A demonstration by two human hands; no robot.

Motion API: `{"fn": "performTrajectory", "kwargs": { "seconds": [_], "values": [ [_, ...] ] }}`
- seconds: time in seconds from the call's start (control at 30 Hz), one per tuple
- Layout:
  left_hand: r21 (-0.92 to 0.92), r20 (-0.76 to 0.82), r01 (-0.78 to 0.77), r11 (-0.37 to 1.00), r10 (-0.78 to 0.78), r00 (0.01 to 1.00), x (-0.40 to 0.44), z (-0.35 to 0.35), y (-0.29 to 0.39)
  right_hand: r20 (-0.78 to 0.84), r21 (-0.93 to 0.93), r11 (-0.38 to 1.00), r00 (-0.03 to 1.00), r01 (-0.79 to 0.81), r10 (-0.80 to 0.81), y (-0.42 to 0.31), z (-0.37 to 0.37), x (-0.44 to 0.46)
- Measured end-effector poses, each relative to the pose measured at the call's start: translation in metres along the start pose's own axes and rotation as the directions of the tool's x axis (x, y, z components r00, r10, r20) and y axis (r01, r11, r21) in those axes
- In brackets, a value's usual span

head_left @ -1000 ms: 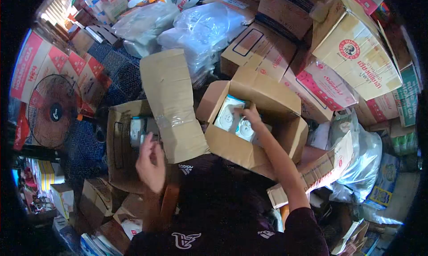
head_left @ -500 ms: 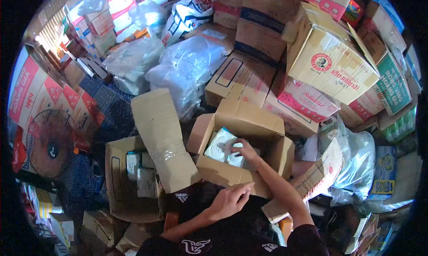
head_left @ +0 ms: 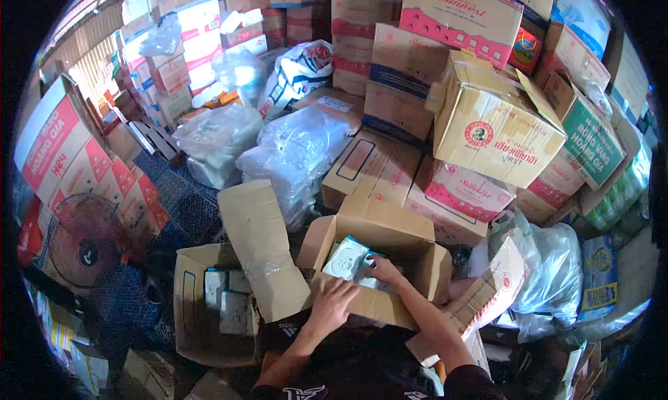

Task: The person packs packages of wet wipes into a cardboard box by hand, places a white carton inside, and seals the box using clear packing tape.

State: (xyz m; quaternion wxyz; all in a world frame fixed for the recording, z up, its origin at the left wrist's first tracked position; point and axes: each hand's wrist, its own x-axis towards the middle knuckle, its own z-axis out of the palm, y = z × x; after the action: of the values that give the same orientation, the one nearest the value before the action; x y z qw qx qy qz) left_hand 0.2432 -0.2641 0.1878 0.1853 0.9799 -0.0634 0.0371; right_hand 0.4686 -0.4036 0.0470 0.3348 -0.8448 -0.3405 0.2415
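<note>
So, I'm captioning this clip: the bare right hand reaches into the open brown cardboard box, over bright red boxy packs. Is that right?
Not quite: the boxy packs are mostly white, as the head view shows. The bare right hand does reach into the open brown cardboard box.

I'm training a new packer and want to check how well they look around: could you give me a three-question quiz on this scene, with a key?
1. Which of the person's hands reaches into the middle open box?
2. Where does the fan show in the view?
A) far left
B) far right
C) top centre
3. True or false: the open box at left holds pale packs.

Key:
1. The right hand.
2. A
3. True
</note>
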Motion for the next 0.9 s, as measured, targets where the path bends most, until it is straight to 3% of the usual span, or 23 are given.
{"fn": "performTrajectory", "kwargs": {
  "seconds": [0.03,0.07,0.13,0.17,0.2,0.27,0.3,0.37,0.43,0.5,0.53,0.57,0.63,0.73,0.83,0.9],
  "values": [
    [-0.053,-0.034,-0.01,0.999,0.008,0.999,0.001,-0.003,-0.004,-0.01,-0.027,0.999,0.999,0.039,-0.039,-0.006,-0.004,0.0],
    [0.022,-0.046,-0.029,0.999,0.03,0.998,-0.001,-0.004,-0.004,-0.016,-0.049,0.996,0.997,0.074,-0.075,-0.012,-0.008,0.0],
    [0.018,0.037,-0.067,0.998,0.066,0.997,0.006,-0.005,-0.007,0.0,-0.044,0.997,0.998,0.066,-0.066,-0.032,-0.016,-0.006],
    [0.015,0.073,-0.092,0.996,0.09,0.993,0.013,0.001,-0.011,0.045,-0.055,0.992,0.993,0.111,-0.108,-0.042,-0.025,-0.008],
    [0.029,-0.02,-0.135,0.99,0.136,0.991,0.017,0.013,-0.013,0.095,-0.062,0.987,0.985,0.149,-0.143,-0.046,-0.031,-0.014],
    [-0.052,0.099,-0.058,0.997,0.063,0.993,0.03,0.007,-0.008,0.193,-0.134,0.957,0.954,0.256,-0.228,-0.044,-0.039,-0.026],
    [-0.085,0.16,-0.013,0.996,0.027,0.987,0.039,-0.002,-0.005,0.234,-0.161,0.955,0.95,0.248,-0.207,-0.051,-0.048,-0.035],
    [0.044,0.211,0.0,0.999,-0.01,0.977,0.045,-0.032,0.01,0.342,-0.377,0.911,0.939,0.167,-0.031,-0.068,-0.063,-0.043],
    [0.053,0.076,-0.14,0.989,0.136,0.988,0.058,0.009,-0.02,0.361,-0.418,0.882,0.931,0.218,-0.059,-0.064,-0.072,-0.051],
    [0.04,0.116,-0.041,0.998,0.036,0.993,0.047,-0.019,0.003,0.345,-0.468,0.856,0.937,0.218,-0.05,-0.048,-0.069,-0.053],
    [0.02,0.022,-0.077,0.997,0.076,0.997,0.045,-0.007,-0.001,0.31,-0.333,0.916,0.944,0.223,-0.117,-0.04,-0.067,-0.058],
    [0.022,-0.05,-0.09,0.996,0.091,0.995,0.038,0.007,-0.003,0.121,-0.328,0.928,0.982,0.176,-0.143,-0.034,-0.051,-0.064],
    [-0.025,-0.374,-0.192,0.981,0.169,0.912,0.016,0.023,0.007,-0.024,-0.122,0.991,0.998,0.049,-0.052,-0.07,-0.042,-0.105],
    [0.002,-0.396,-0.119,0.993,0.11,0.912,-0.008,0.029,0.019,0.066,-0.205,0.973,0.994,0.103,-0.091,-0.07,-0.035,-0.114],
    [0.053,-0.107,-0.059,0.997,0.064,0.992,-0.003,0.021,0.016,0.163,-0.325,0.929,0.978,0.174,-0.126,-0.08,-0.042,-0.118],
    [0.117,-0.099,-0.06,0.991,0.072,0.992,-0.004,0.015,0.023,0.183,-0.343,0.927,0.979,0.151,-0.092,-0.069,-0.038,-0.112]
  ]
}}
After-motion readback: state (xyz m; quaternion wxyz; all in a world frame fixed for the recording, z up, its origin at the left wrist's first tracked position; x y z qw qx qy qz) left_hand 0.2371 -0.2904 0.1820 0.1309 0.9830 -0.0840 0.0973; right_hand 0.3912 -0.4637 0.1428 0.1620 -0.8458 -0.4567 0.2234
